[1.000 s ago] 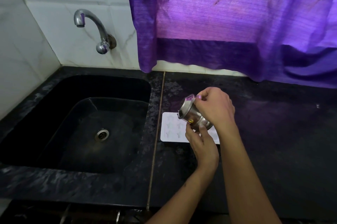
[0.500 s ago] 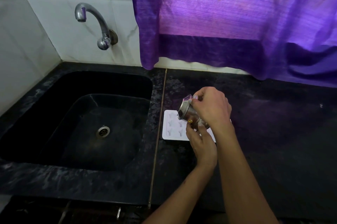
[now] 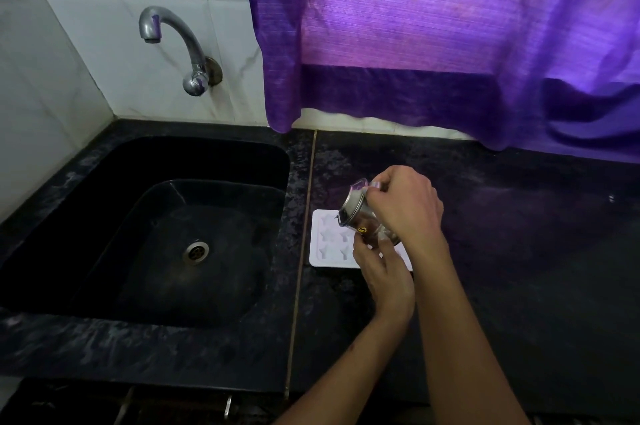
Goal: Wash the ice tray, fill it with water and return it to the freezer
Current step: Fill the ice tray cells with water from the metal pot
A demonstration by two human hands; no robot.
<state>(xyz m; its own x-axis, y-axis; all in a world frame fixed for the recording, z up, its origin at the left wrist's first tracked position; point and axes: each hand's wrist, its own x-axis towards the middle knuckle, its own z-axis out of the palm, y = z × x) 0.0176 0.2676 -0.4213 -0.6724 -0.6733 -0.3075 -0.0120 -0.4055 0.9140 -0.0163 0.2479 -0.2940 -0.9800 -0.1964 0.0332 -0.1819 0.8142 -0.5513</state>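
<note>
A white ice tray [image 3: 327, 240] with star-shaped cells lies flat on the black counter, just right of the sink. Above it a small steel cup [image 3: 360, 216] is tipped with its mouth toward the left, over the tray's cells. My right hand [image 3: 405, 203] grips the cup from the top and right side. My left hand [image 3: 382, 268] comes up from below, its fingers curled against the cup's base. Both hands hide the tray's right half. No stream of water can be made out.
A black sink [image 3: 166, 234] with a steel drain [image 3: 196, 250] sits to the left. A steel tap [image 3: 173, 43] juts from the white tiled wall. A purple curtain [image 3: 450, 43] hangs down to the black counter [image 3: 519, 268].
The cup has tipped slightly further toward the tray, with both hands staying on it. The camera view has shifted a little; the tray has not moved.
</note>
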